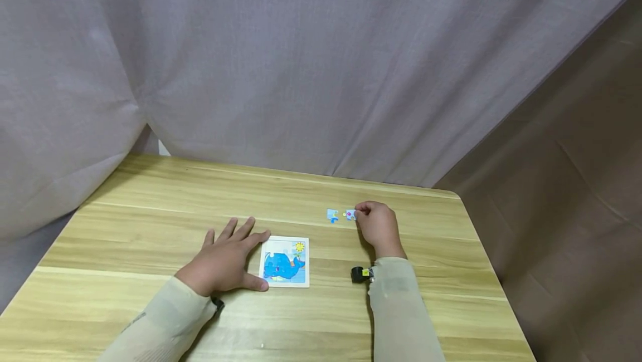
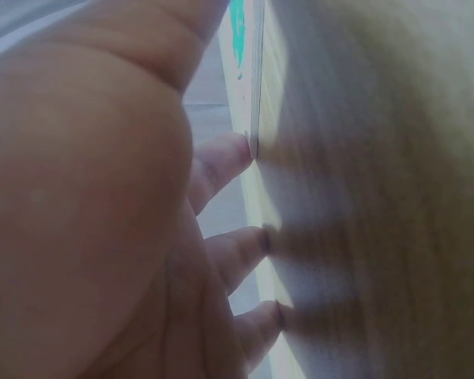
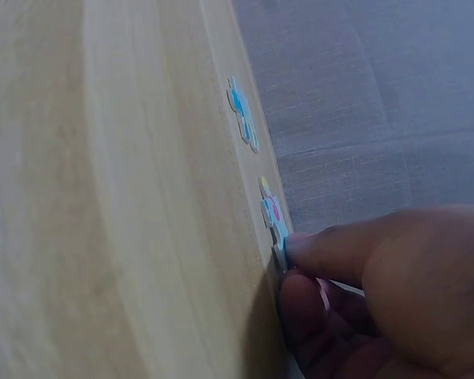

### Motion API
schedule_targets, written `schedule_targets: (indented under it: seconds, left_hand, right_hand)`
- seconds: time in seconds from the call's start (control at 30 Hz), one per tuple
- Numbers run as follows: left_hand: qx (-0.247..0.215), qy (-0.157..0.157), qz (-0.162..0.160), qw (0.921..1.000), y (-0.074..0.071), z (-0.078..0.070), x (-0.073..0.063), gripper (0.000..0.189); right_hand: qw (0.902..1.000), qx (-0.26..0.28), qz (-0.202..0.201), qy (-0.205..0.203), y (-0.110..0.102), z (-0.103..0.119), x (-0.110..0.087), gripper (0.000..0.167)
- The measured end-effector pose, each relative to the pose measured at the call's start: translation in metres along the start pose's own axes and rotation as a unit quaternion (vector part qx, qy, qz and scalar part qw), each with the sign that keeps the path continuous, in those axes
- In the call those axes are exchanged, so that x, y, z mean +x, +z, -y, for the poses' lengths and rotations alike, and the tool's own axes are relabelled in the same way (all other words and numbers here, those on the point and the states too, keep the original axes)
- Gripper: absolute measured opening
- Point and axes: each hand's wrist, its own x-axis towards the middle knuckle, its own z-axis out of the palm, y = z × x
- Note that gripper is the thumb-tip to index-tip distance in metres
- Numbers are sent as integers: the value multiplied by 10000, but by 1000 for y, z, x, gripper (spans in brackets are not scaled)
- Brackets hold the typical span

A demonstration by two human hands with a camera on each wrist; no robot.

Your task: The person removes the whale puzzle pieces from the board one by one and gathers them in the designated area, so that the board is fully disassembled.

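A square whale puzzle board (image 1: 284,282) with a white rim lies near the middle of the table. My left hand (image 1: 225,262) is spread at its left side, thumb at the lower left corner and index finger at the upper left. In the left wrist view, a fingertip (image 2: 233,150) meets the board's edge. Farther right, my right hand (image 1: 380,228) pinches a light blue jigsaw piece (image 1: 350,214) with a pink mark; the right wrist view shows the thumb (image 3: 308,249) on its end. Left of it lies another blue jigsaw piece (image 1: 332,214), untouched.
The wood-grain table (image 1: 301,323) reaches back to a grey curtain (image 1: 276,72). A darker curtain (image 1: 577,184) hangs along the right side. A small black wrist camera (image 1: 358,274) sticks out beside the right sleeve.
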Motion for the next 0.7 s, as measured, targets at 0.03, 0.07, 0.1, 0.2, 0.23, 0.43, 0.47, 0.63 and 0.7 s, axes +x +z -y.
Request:
schedule_targets:
  seconds: [0.03,0.07,0.1,0.2,0.23,0.43,0.47,0.63,0.7]
  left_hand:
    - [7,3,-1,10000,0,0,0,119]
    - [10,1,-1,10000,0,0,0,119]
    - [7,-3,1,10000,0,0,0,119]
    - [-9,-7,15,10000,0,0,0,119]
    - [-18,-1,15,10000,0,-1,-1,119]
    - [-39,20,29,10000,-1,-2,-2,120]
    - [-37,26,34,10000,-1,-2,-2,119]
    - [-34,23,42,10000,-1,-2,-1,119]
    - [-34,16,35,10000,-1,-2,-1,119]
  right_hand:
    - [10000,-4,7,4,0,0,0,18]
    - [10000,-2,11,6,0,0,0,18]
    - [10000,-1,19,6,0,-1,0,18]
    - [10000,-9,23,-16,0,0,0,19]
    - [10000,-6,25,-19,0,0,0,19]
    - [10000,-16,11,28,1,0,-1,17]
    - [10000,-12,9,40,1,0,-1,17]
    - [10000,-7,33,-22,0,-1,-1,17]
    - [9999,-8,85,-81,-2,-1,-2,18]
